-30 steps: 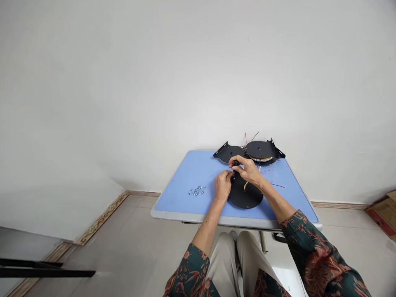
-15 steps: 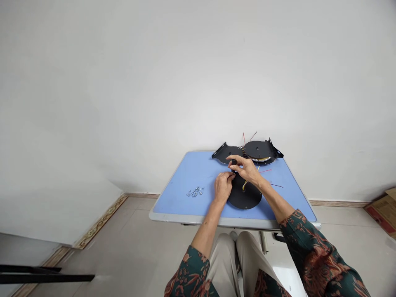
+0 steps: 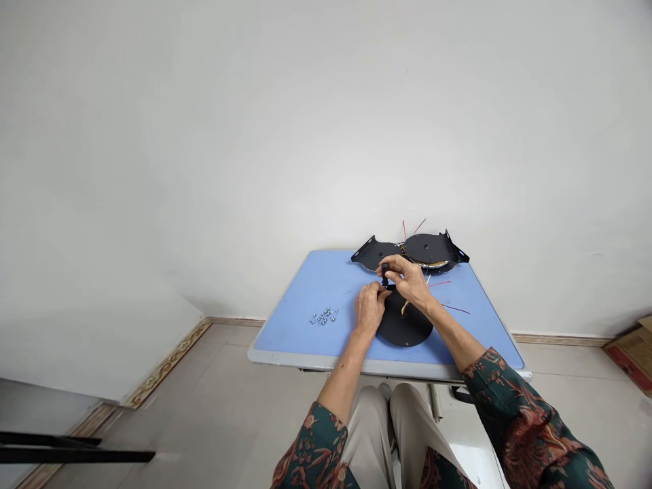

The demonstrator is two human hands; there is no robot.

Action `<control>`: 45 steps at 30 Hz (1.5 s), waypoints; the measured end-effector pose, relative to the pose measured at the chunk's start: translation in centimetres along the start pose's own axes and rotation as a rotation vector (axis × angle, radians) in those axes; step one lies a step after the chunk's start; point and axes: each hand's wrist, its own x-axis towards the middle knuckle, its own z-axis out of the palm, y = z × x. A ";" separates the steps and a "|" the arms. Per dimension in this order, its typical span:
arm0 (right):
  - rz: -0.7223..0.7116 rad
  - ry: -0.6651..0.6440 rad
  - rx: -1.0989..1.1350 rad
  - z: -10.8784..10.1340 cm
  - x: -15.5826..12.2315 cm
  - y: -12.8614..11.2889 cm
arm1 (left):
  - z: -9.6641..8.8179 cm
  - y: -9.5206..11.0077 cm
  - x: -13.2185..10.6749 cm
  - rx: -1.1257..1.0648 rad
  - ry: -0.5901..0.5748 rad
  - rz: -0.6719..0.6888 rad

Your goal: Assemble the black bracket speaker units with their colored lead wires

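Right hand: the right hand (image 3: 410,282) curled around from the right of centre, thumb and fingers pinching a small black fitting (image 3: 385,275) that stood upright.

Left hand: the left hand (image 3: 369,305) sat just below and left of the right, its fingertips (image 3: 381,291) closed narrowly on the lower end of the fitting.

Fitting: it was held above the middle of the desk, between the two hands and partly hidden by the fingers.

Disc: a round black disc (image 3: 404,326) lay flat just below the hands, at lower centre of the desk, with a yellow wire (image 3: 405,308) rising from it toward the hands.

Red wires: thin red wires (image 3: 439,284) ran out to the right of the hands across the desk.

Plates: two black bracketed plates (image 3: 374,253) lay at the far edge of the desk, upper right of the hands, with more wires sticking up behind them.

Screws: a small cluster of silver screws (image 3: 324,316) lay left of the hands.

Desk: the blue desk (image 3: 290,319) with a grey rim filled the lower middle of the frame.

Sleeves: dark green patterned sleeves (image 3: 519,414) covered both forearms at the bottom of the frame.

Box: a cardboard box (image 3: 634,356) sat on the floor (image 3: 204,387) at the right edge.
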 end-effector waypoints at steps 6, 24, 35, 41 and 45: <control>-0.065 0.073 -0.205 -0.3 0.2 0.1 | 0.1 0.2 0.1 0.007 0.012 -0.031; -0.007 -0.024 -0.197 -0.3 -0.1 0.4 | -0.1 0.5 0.2 0.010 -0.018 -0.046; 0.017 0.045 -0.193 -0.6 0.2 0.3 | -0.5 0.2 0.1 -0.267 0.011 -0.087; -0.034 0.076 -0.275 -1.1 0.2 0.6 | -0.6 0.1 -0.1 -0.231 -0.007 -0.048; -0.035 0.176 -0.186 -0.9 0.2 0.5 | -0.5 -0.1 -0.2 -0.215 -0.012 -0.040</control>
